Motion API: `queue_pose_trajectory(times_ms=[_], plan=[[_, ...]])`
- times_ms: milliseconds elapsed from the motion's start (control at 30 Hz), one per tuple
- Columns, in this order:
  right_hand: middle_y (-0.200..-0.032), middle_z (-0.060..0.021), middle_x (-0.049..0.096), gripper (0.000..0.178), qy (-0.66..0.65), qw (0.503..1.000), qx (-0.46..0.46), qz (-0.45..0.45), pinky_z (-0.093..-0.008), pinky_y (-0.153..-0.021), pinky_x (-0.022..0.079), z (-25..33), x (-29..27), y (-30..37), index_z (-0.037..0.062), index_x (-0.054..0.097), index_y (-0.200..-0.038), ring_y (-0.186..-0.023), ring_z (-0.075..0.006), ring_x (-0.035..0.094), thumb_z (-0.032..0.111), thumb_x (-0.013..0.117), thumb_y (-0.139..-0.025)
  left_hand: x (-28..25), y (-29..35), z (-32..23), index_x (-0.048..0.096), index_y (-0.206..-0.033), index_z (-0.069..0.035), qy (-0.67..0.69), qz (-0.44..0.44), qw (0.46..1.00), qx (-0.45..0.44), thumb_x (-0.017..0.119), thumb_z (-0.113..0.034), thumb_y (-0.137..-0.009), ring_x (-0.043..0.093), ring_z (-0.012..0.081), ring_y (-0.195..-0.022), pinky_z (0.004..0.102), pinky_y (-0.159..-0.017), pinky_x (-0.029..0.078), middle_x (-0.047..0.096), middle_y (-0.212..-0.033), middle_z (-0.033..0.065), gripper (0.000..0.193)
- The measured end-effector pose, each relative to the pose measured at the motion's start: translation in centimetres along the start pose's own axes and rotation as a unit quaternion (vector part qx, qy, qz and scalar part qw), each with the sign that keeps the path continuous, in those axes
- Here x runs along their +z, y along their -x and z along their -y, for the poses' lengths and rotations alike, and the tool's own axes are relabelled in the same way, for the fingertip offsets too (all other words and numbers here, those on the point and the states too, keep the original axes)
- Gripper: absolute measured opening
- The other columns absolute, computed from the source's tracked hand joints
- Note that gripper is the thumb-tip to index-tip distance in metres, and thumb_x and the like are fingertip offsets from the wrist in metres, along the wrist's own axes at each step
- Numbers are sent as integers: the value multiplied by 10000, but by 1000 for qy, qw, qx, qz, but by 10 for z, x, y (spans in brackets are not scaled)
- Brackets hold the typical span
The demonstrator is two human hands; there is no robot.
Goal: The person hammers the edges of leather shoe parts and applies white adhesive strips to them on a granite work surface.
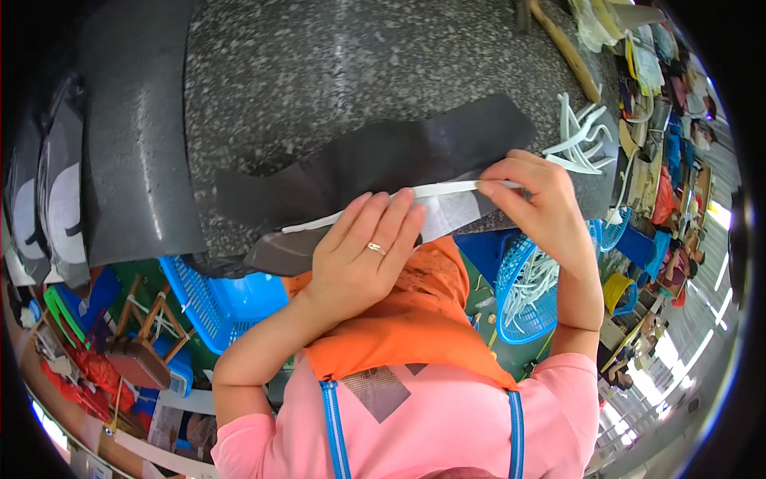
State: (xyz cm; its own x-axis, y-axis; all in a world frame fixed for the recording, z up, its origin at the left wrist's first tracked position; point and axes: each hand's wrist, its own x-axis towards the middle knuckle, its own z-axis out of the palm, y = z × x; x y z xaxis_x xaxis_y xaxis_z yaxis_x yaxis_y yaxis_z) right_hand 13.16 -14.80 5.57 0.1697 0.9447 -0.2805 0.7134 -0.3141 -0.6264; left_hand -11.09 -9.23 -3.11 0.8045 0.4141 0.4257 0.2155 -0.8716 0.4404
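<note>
A long black sheet piece (391,156), perhaps leather or fabric, lies near the front edge of the speckled stone worktop (319,72). Along its near edge runs a narrow white strip (448,188). My left hand (359,247) rests on the strip and the piece, its fingers stretched out flat and side by side. To the right, thumb and fingers of my right hand (542,195) pinch the strip near its right end. Between the hands, a pale grey-white patch (451,214) shows below the strip. What lies under my left fingers is hidden.
Loose white strips (581,140) lie at the worktop's right, near a wooden-handled tool (568,52). A blue basket (531,307) of strips stands below right; another blue basket (191,299) is below left. Shaped dark pieces (60,191) lie far left, beside a black mat (140,136).
</note>
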Motion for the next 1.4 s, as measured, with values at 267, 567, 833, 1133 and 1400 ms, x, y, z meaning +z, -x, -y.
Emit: queue_pose_trajectory(times_ms=[267,567,833,1133,1400], plan=[[-755,-96,629,295,144,987,-27,-65,-412,-614,489,-11,15,-5,53,636,-808,-702,-309,647,324,752,-821,2,-32,-12,652,-1245,-99,-62,58,996,-37,838,-284,-619,513,276,-1022,425,-881,439,548,-1125,91,679],[-649,-94,620,378,47,995,65,-62,-396,-581,472,-32,1,-7,27,621,-806,-640,-280,637,369,782,-790,2,-21,-6,637,-1114,-61,-14,17,999,-33,821,-263,-632,558,312,-1055,418,-902,429,603,-1171,152,553],[-1026,-91,615,424,256,924,-222,-178,-386,-844,450,19,1,-28,75,612,-960,-991,-289,611,337,807,-690,-22,-24,-31,666,-969,-42,-97,58,992,-59,721,-165,-762,588,301,-1075,454,-939,399,621,-1306,116,247],[-912,-89,627,202,127,937,-325,2,-453,-855,450,63,54,-34,2,664,-863,-838,-270,634,172,673,-755,-26,48,10,720,-1064,-115,-148,-49,983,-101,736,-215,-811,593,321,-1072,468,-937,415,656,-1185,101,272],[-1134,-165,678,247,127,888,-439,-43,-381,-902,573,41,90,0,-54,705,-969,-1031,-295,684,69,691,-755,-44,49,27,658,-1097,-40,-17,-50,988,-144,811,-42,-652,603,403,-1067,491,-864,502,536,-1339,247,471]])
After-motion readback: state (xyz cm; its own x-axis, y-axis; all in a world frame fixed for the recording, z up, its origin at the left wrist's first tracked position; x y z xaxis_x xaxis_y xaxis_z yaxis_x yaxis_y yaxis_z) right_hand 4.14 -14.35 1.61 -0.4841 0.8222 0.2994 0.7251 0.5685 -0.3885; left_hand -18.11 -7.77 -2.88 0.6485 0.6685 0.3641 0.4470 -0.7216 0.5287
